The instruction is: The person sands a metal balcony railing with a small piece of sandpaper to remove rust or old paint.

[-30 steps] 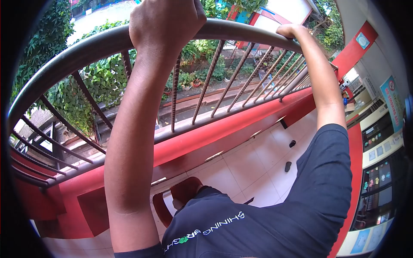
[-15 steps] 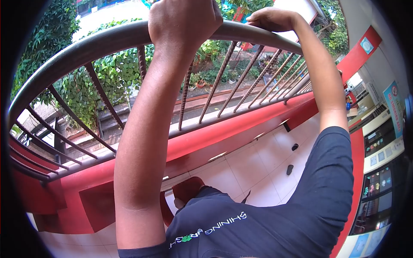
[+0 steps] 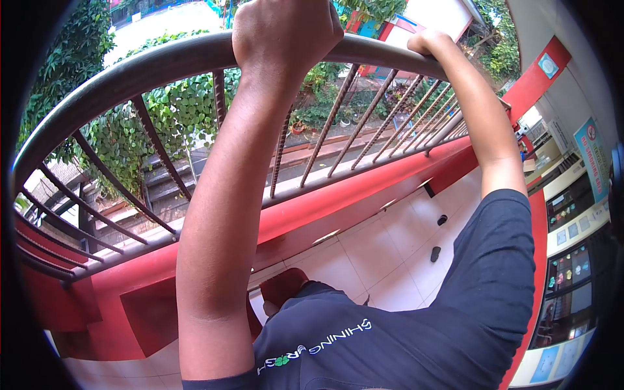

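Observation:
A thick, dark metal handrail curves across the upper part of the head view. My left hand is closed round it near the top, knuckles up, and its fingertips are hidden on the far side. Farther along to the right, my right hand is also closed over the rail, fingers curled down and partly out of sight. Both arms reach up from a black T-shirt with white lettering. Beneath the rail, ribbed metal bars run down to a lower rail.
A red ledge carries the railing, with pale floor tiles behind it. Two dark slippers lie on the tiles. Leafy plants grow beyond the bars. On the right stands a wall with windows and a hanging sign.
My right hand has shifted right along the handrail, and its outstretched fingers have curled round it. My left hand keeps its hold. The whole view has tilted slightly.

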A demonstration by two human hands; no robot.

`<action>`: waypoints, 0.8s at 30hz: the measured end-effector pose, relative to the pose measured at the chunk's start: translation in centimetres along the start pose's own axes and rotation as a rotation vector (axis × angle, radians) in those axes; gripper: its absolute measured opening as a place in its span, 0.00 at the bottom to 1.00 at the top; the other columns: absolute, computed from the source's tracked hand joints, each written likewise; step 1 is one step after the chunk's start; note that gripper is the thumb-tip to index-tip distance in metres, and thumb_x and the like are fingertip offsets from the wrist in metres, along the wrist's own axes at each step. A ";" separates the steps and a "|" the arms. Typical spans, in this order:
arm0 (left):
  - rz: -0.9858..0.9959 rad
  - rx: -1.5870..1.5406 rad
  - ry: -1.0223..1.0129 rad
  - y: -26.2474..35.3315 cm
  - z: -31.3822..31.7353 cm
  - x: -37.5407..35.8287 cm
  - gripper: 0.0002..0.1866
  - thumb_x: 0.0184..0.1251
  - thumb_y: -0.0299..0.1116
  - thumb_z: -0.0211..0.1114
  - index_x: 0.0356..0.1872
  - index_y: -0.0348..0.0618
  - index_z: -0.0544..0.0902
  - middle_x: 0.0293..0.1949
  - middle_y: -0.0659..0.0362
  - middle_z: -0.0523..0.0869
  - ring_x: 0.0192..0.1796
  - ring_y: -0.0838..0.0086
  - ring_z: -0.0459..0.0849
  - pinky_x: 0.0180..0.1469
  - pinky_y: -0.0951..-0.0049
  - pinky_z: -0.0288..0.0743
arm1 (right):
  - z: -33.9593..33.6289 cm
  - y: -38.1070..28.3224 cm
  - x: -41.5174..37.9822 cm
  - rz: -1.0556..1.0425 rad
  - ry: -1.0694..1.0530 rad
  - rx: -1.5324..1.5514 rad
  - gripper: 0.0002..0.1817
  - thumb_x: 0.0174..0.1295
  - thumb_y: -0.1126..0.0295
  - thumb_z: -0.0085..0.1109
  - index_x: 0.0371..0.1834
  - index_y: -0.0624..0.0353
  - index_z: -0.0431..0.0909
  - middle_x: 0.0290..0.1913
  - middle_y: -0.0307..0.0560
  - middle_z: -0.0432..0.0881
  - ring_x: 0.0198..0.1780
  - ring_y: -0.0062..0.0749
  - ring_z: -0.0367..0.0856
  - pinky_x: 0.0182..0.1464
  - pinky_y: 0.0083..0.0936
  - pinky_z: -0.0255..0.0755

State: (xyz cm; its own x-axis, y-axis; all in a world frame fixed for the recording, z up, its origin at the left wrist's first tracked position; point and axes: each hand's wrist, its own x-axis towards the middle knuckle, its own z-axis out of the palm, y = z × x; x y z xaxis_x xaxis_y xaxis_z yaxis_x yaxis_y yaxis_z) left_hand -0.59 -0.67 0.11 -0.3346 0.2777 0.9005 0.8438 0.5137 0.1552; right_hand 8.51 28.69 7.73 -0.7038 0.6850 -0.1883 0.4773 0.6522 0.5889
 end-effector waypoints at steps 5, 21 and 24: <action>-0.020 0.030 -0.046 0.0 0.3 0.3 0.14 0.68 0.31 0.56 0.20 0.47 0.82 0.12 0.59 0.78 0.12 0.81 0.76 0.10 0.70 0.66 | -2.6 -3.2 -4.1 -0.610 -0.174 1.268 0.24 0.76 0.54 0.52 0.63 0.59 0.83 0.56 0.44 0.90 0.54 0.29 0.87 0.64 0.31 0.74; -0.165 -0.159 -0.223 0.0 -2.9 0.3 0.21 0.71 0.46 0.62 0.31 0.38 0.92 0.29 0.46 0.91 0.38 0.56 0.93 0.43 0.58 0.86 | 0.8 1.5 0.8 0.210 -0.061 0.584 0.22 0.72 0.59 0.53 0.63 0.55 0.86 0.49 0.49 0.92 0.46 0.30 0.91 0.56 0.33 0.82; -0.213 -0.128 -0.347 -0.1 -1.9 1.5 0.24 0.72 0.52 0.62 0.33 0.39 0.92 0.31 0.47 0.92 0.40 0.56 0.93 0.46 0.57 0.86 | -2.5 -2.7 -4.8 -0.229 -0.009 0.667 0.27 0.76 0.53 0.49 0.69 0.59 0.80 0.59 0.49 0.89 0.56 0.31 0.88 0.61 0.32 0.79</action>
State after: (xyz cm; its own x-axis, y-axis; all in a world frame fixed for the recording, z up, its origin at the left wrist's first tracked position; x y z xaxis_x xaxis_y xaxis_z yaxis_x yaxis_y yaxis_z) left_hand -0.35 -1.86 2.21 -0.6102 0.4440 0.6561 0.7784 0.4902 0.3922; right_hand 9.28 22.87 9.03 -0.8219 0.5079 -0.2579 0.5407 0.8380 -0.0731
